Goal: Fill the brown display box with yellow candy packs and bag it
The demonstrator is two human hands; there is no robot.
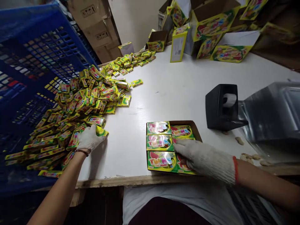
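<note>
Both of my hands wear white knit gloves. My left hand (90, 139) reaches into a big pile of small yellow-green candy packs (77, 106) and closes on one pack (101, 131) at the pile's near edge. My right hand (206, 159) lies flat, fingers stretched out, on packs laid in rows inside a shallow brown cardboard box (196, 130) near the table's front edge. Several packs in the box read "TWINS" (159, 142).
A tilted blue plastic crate (35, 62) spills packs onto the white table (178, 90). A black tape dispenser (221, 107) and a metal machine (274, 115) stand to the right. Yellow cartons (217, 31) and brown boxes (98, 28) crowd the back. A smaller pile of packs (131, 61) lies beyond.
</note>
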